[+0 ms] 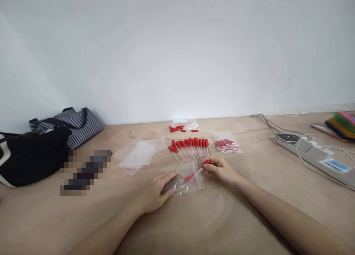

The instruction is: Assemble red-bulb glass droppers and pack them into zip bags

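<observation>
My left hand (159, 190) grips the closed end of a clear zip bag (191, 188) lying on the wooden table. Inside the bag is a red-topped piece (189, 177). At the bag's open right end, my right hand (217, 169) pinches a red-capped dropper (206, 162), its clear tip pointing down-left at the bag's mouth. Just beyond the bag, several red-capped droppers (191, 146) lie fanned out in a row. To their right rest filled bags (227, 143) with red caps inside. Flat clear bags (140, 154) are stacked left of the row.
Loose red caps (176, 128) and a clear bag (183, 122) lie near the wall. A black bag (36, 155) and striped bag (79, 127) stand at left, beside a blurred dark object (87, 173). A power strip (327, 160), cables and coloured stacks (344, 125) are at right.
</observation>
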A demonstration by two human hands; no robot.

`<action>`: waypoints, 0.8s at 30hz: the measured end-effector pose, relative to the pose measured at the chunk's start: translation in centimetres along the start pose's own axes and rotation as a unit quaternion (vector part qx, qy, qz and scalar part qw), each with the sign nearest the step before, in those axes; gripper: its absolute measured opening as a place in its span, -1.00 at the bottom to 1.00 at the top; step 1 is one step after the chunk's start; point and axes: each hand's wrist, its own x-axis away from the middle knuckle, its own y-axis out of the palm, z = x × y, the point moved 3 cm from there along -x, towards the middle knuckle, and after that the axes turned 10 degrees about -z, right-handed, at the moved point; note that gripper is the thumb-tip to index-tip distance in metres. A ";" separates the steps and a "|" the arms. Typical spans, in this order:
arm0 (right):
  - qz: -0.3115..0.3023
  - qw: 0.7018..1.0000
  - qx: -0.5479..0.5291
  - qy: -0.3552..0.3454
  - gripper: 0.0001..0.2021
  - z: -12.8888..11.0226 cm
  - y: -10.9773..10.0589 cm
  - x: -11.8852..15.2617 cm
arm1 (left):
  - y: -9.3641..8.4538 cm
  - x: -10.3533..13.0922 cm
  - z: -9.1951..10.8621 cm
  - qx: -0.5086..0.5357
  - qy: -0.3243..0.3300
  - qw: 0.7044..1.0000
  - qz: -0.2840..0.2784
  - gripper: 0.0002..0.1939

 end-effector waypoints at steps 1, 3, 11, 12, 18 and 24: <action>-0.001 1.000 0.024 -0.004 -0.66 0.0 -0.3 0.1 | 0.0 0.0 0.0 0.001 -0.004 1.000 -0.004 -0.51; -0.004 0.999 0.051 -0.013 -0.65 -0.1 -0.7 0.2 | -0.1 0.0 0.1 -0.003 -0.010 1.000 -0.010 -0.51; -0.113 0.978 0.176 -0.020 -0.72 0.4 0.9 0.1 | -0.2 -0.1 0.3 -0.025 -0.004 1.000 0.001 -0.53; -0.122 0.975 0.183 -0.024 -0.72 0.3 1.1 0.1 | -0.2 -0.1 0.3 -0.026 -0.001 1.000 0.004 -0.53; -0.140 0.964 0.214 -0.072 -0.75 -0.1 1.5 -0.3 | 0.1 -0.2 0.0 -0.031 0.010 0.999 0.010 -0.55; -0.184 0.960 0.204 -0.051 -0.71 0.0 2.1 -1.4 | 0.0 -0.2 0.2 -0.034 0.013 0.999 0.007 -0.56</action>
